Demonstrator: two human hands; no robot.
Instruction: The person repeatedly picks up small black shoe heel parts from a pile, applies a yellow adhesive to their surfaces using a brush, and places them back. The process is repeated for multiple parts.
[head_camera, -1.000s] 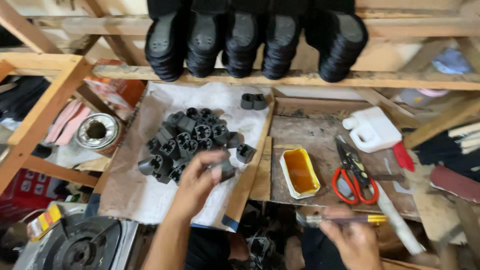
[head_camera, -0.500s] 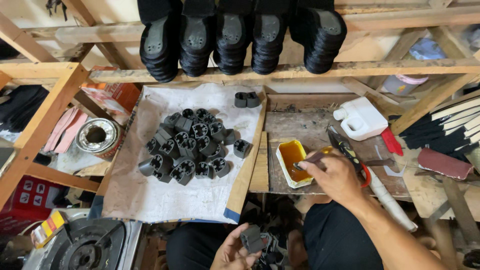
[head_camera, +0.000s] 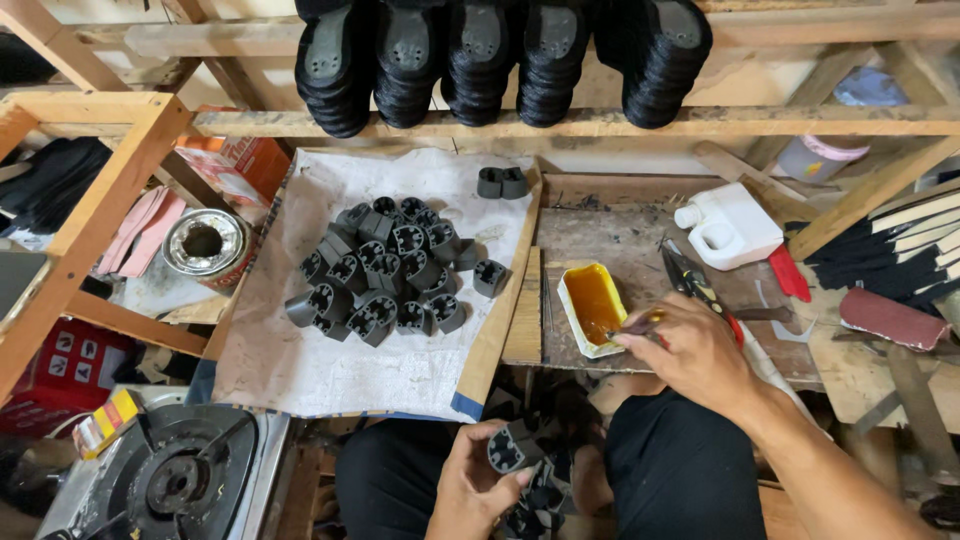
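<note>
The left hand (head_camera: 478, 485) held a black heel block (head_camera: 512, 448) low over the lap, fingers closed around it. The right hand (head_camera: 692, 352) pinched a small brush (head_camera: 632, 330), tip at the yellow glue tray (head_camera: 592, 308) on the desk (head_camera: 620, 235).

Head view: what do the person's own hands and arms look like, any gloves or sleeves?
Both are bare. The left hand and right hand wear no gloves, and no rings or watch show. The right forearm is uncovered to the frame's edge, with no sleeve in sight; the left shows bare only to the wrist.
</note>
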